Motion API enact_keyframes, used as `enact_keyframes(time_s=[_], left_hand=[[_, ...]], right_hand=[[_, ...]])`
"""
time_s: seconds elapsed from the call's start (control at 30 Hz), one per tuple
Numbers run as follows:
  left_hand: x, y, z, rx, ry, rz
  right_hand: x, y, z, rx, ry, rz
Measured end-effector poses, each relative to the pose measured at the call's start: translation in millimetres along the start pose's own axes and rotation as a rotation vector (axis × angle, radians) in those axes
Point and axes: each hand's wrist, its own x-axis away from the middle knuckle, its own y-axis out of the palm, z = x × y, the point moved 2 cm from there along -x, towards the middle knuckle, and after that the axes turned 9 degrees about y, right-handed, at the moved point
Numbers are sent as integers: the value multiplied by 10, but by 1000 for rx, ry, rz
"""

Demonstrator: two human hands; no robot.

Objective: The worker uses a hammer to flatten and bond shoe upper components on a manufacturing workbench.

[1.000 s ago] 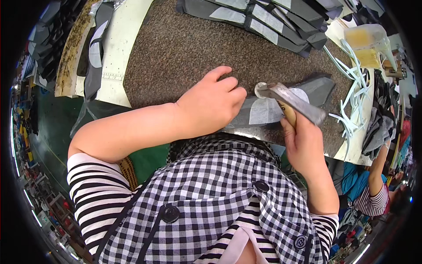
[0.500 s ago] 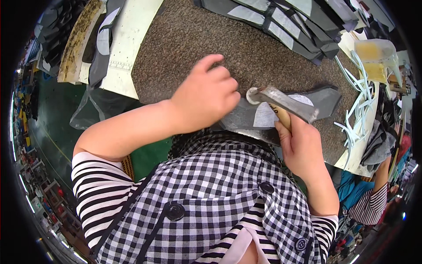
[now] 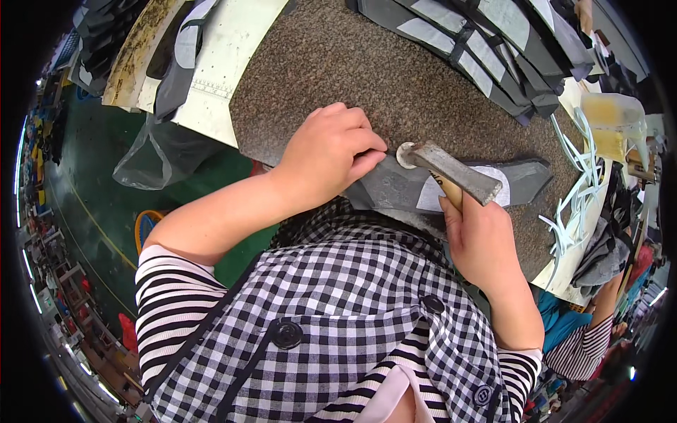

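The dark piece (image 3: 398, 187) lies on the mat (image 3: 338, 70); your right hand (image 3: 485, 243) grips a hammer (image 3: 451, 169) over it. Your left hand (image 3: 326, 154) curls by its end, pinch unclear — misaimed blows could bruise it.

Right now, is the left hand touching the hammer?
Apart. The head view shows a narrow gap between the left hand and the nearest end of the hammer, with the brown work surface visible between them.

R hand (image 3: 483, 243) partly hides hammer handle (image 3: 448, 191), L hand (image 3: 328, 158) grey piece (image 3: 398, 187). Dark stack (image 3: 483, 53) cut off at top; far-L clutter (image 3: 77, 310) too small to ID.
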Motion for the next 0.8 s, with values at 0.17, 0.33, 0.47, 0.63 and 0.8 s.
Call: enact_keyframes(time_s=[0.17,0.33,0.47,0.63,0.8], left_hand=[[107,73,11,-48,126,98],[15,46,288,-419,235,-226],[168,33,174,-43,61,49],[281,136,260,-183,115,157],[263,81,218,-101,64,115]], right_hand=[[2,-24,-24,-4,-8,-7],[0,-5,-22,33,-78,-2],[-19,1,-26,23,-68,17],[-55,-64,-30,35,-126,109],[-113,-85,-76,103,-124,19]])
